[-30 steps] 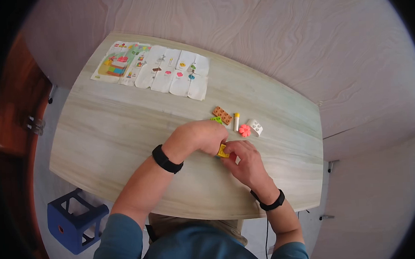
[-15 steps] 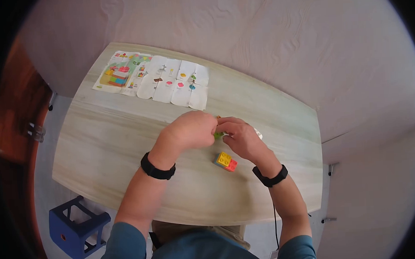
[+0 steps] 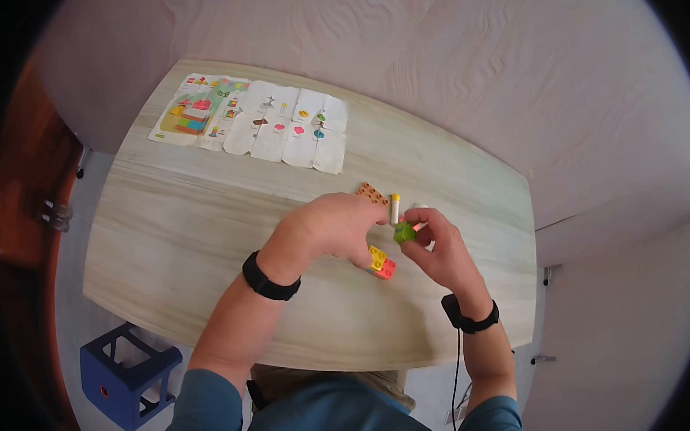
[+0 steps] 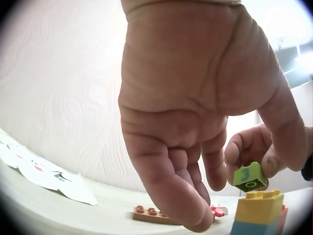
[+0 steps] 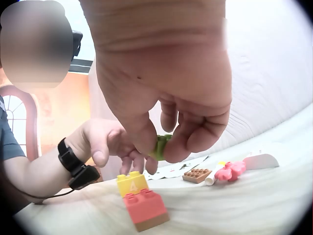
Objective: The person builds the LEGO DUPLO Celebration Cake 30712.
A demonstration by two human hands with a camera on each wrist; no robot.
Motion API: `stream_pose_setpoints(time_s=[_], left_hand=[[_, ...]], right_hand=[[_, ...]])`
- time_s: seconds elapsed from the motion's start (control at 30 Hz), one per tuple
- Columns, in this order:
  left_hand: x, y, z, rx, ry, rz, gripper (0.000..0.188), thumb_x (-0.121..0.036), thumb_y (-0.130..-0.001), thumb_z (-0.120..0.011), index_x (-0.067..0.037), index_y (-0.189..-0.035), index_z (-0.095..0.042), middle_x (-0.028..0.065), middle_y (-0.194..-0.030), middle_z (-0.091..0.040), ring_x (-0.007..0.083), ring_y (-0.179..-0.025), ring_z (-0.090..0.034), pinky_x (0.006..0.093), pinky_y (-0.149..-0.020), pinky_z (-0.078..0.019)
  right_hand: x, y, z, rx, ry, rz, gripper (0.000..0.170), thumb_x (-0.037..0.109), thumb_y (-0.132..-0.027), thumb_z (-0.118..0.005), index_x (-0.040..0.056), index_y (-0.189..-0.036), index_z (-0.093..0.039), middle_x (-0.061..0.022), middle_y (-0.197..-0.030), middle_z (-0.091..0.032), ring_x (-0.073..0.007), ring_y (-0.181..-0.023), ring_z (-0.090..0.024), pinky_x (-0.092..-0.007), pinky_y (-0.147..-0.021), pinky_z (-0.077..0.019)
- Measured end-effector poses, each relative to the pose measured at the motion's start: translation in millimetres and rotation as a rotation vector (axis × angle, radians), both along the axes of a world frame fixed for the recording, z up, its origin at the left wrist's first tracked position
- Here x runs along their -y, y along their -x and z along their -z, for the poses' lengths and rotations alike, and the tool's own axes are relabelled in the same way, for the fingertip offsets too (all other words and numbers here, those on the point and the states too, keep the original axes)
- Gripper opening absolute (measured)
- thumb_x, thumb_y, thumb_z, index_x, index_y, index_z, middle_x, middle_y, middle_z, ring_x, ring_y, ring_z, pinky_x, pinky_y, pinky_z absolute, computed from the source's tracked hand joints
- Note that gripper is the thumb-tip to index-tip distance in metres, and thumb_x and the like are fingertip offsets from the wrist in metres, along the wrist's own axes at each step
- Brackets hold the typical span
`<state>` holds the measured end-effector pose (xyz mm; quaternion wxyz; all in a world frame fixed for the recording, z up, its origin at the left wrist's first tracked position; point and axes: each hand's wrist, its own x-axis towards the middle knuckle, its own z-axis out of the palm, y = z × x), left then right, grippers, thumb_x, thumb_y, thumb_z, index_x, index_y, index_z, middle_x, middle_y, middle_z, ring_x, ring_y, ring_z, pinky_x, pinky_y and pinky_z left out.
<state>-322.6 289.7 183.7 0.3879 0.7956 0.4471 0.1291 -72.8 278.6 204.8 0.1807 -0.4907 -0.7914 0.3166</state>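
Observation:
My right hand (image 3: pixel 443 250) pinches a small green toy brick (image 4: pixel 247 177) marked with a 3, holding it up off the table between thumb and fingertips. To its left is my left hand (image 3: pixel 331 225), fingers bent loosely with the thumb apart and nothing in them. Its thumb comes down right beside a brick stack in the head view. The stack has a yellow brick (image 5: pixel 132 185) on a blue one (image 4: pixel 253 229), and a red brick (image 5: pixel 145 205) with a brown layer under it. The left hand partly covers the stack in the head view.
Behind the hands lie a brown studded plate (image 3: pixel 371 192), a white stick with a yellow tip (image 3: pixel 395 210), a pink flower piece (image 5: pixel 231 171) and a white curved piece (image 5: pixel 261 161). A creased picture sheet (image 3: pixel 281 153) is spread at the back left. A blue stool (image 3: pixel 125 379) stands off the table.
Both hands let go of the brick stack and reached to the loose pieces behind it. The right hand has picked up the green brick and drawn right; the left has come back beside the stack.

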Motion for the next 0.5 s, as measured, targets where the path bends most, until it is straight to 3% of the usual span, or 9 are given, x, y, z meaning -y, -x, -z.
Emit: stream_pose_setpoints(time_s=[0.07, 0.13, 0.23, 0.27, 0.37, 0.5], left_hand=[[0.4, -12.1, 6.9, -0.049, -0.017, 0.115, 0.070, -0.024, -0.066, -0.086, -0.003, -0.130, -0.070, 0.0169, -0.110, -0.073, 0.0346, -0.102, -0.072, 0.0434, -0.088, -0.0576], [3.4, -21.5, 7.4, -0.098, -0.004, 0.144, 0.064, -0.024, -0.067, -0.086, -0.003, -0.126, -0.072, 0.0166, -0.107, -0.074, 0.0346, -0.100, -0.072, 0.0437, -0.087, -0.0579], [3.5, -35.1, 6.3, -0.245, 0.040, 0.164, 0.053, -0.024, -0.068, -0.085, -0.003, -0.115, -0.075, 0.0162, -0.100, -0.075, 0.0350, -0.096, -0.073, 0.0444, -0.084, -0.0584], [3.0, -38.7, 6.9, -0.339, 0.072, 0.155, 0.046, -0.024, -0.068, -0.085, -0.003, -0.108, -0.076, 0.0159, -0.096, -0.075, 0.0353, -0.094, -0.073, 0.0448, -0.083, -0.0587], [4.9, -39.7, 18.0, -0.307, -0.026, 0.132, 0.035, -0.023, -0.069, -0.084, -0.004, -0.097, -0.076, 0.0157, -0.090, -0.075, 0.0358, -0.090, -0.073, 0.0455, -0.080, -0.0589], [5.7, -41.2, 13.9, -0.305, -0.003, 0.129, 0.034, -0.023, -0.069, -0.084, -0.004, -0.096, -0.075, 0.0166, -0.091, -0.075, 0.0366, -0.090, -0.073, 0.0460, -0.079, -0.0588]], right_hand=[[20.5, -6.5, -6.1, -0.057, 0.076, 0.018, 0.041, 0.000, -0.087, -0.079, 0.0012, -0.124, -0.064, -0.0025, -0.098, -0.068, -0.0088, -0.079, -0.059, -0.0276, -0.076, -0.0531], [31.0, -14.0, 8.2, -0.086, 0.060, 0.007, 0.041, 0.000, -0.086, -0.081, 0.0025, -0.123, -0.064, -0.0016, -0.098, -0.068, -0.0098, -0.079, -0.058, -0.0279, -0.076, -0.0532], [42.2, -10.6, 14.5, -0.027, 0.055, -0.050, 0.040, 0.004, -0.090, -0.081, 0.0024, -0.125, -0.061, -0.0116, -0.112, -0.068, -0.0216, -0.084, -0.073, -0.0360, -0.077, -0.0594], [43.3, -9.7, 18.5, -0.032, 0.055, -0.044, 0.040, 0.004, -0.090, -0.081, 0.0024, -0.125, -0.061, -0.0116, -0.112, -0.068, -0.0216, -0.084, -0.073, -0.0360, -0.077, -0.0594], [43.8, -10.8, 27.3, -0.004, 0.013, -0.043, 0.040, 0.000, -0.087, -0.081, 0.0019, -0.123, -0.064, -0.0087, -0.109, -0.069, -0.0172, -0.086, -0.071, -0.0335, -0.079, -0.0587], [45.6, -9.8, 21.6, 0.008, -0.037, -0.091, 0.043, -0.002, -0.085, -0.080, 0.0027, -0.124, -0.064, -0.0116, -0.112, -0.068, -0.0233, -0.088, -0.074, -0.0362, -0.081, -0.0610]])
